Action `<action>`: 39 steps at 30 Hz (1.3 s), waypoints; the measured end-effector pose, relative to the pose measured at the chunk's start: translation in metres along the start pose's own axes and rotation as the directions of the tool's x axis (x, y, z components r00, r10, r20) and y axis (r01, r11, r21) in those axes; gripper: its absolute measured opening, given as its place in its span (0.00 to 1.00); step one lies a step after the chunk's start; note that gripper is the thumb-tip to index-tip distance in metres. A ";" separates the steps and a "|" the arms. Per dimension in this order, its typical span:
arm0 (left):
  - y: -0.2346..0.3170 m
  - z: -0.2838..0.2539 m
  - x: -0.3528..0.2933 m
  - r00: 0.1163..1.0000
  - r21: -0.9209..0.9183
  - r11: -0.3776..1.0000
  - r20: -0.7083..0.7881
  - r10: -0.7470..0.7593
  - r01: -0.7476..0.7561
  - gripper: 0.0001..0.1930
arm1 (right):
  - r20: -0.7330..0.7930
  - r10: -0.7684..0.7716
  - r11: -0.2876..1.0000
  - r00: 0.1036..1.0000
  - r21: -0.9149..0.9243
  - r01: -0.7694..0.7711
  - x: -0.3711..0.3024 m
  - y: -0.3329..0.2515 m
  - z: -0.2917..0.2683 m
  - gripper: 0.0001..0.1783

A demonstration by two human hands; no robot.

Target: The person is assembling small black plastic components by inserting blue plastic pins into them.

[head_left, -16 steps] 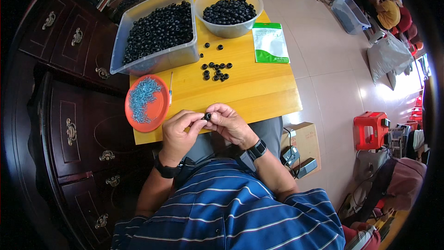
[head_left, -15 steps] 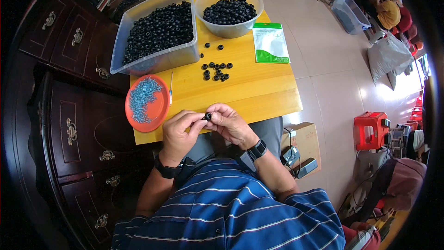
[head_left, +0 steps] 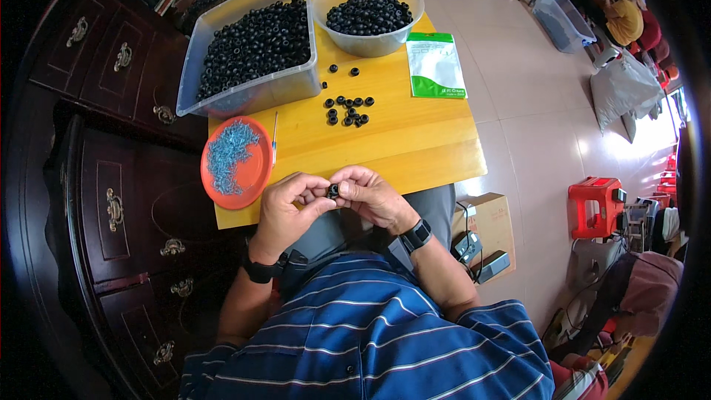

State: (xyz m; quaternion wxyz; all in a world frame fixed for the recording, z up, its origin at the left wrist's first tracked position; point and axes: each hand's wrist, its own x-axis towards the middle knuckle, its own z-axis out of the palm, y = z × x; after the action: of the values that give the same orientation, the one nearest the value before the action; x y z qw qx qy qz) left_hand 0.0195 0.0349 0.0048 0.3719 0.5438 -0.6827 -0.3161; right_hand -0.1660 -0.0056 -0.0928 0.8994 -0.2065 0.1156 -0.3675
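Note:
A small black ring-shaped piece is pinched between my two hands, just above my lap at the table's near edge. My left hand grips it from the left with thumb and fingertips, the other fingers curled. From the other side my right hand holds it, thumb on its face and index finger above. The piece's round opening is partly visible. Several similar black pieces lie loose on the yellow wooden table. An orange-red plate of small silvery-blue screws or pins is beside my left hand.
A clear rectangular bin and a round tub hold many black pieces. A green-and-white packet lies at the table's right, a thin screwdriver-like tool by the plate. Dark drawers stand left; a cardboard box and red stool are right.
My left fingers and thumb have shifted their grip around the black piece, and the piece has turned slightly. My right hand stays nearly in place.

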 end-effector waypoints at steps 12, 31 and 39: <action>-0.011 -0.013 -0.001 0.951 -0.108 0.993 0.297 0.083 -0.053 0.20 | 0.113 0.109 0.989 0.988 -0.116 -0.096 0.001 -0.010 0.007 0.12; 0.002 -0.008 -0.014 0.987 -0.044 0.990 0.083 0.138 -0.135 0.16 | 0.143 0.107 0.982 0.984 -0.173 -0.082 0.002 -0.014 0.022 0.10; 0.007 -0.010 -0.012 0.976 0.059 0.984 0.145 0.159 -0.170 0.20 | 0.093 0.156 0.971 0.983 -0.200 -0.135 -0.005 -0.027 0.033 0.13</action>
State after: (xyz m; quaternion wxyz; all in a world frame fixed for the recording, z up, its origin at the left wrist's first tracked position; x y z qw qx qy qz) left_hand 0.0262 0.0477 0.0142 0.3283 0.4749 -0.7606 -0.2970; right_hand -0.1744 -0.0096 -0.0509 0.9046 -0.3032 0.1165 -0.2760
